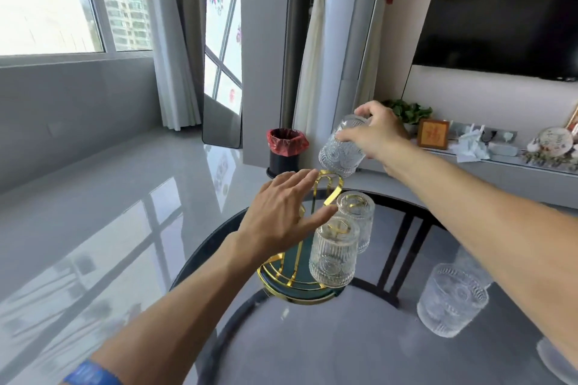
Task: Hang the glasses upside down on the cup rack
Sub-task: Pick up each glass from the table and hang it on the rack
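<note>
Two ribbed clear glasses already hang on our gold wire cup rack; our right hand grips a third embossed glass, our left hand spread wide, another glass waiting on the bench.

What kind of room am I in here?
Most likely a home living room: a large black wall-mounted television, tall windows with grey curtains, and a round dark glass-topped table holding a gold wire cup rack.

bright daylight from the blown-out window, glaring off the glossy floor; soft overall, edges bent by wide-angle distortion.
</note>
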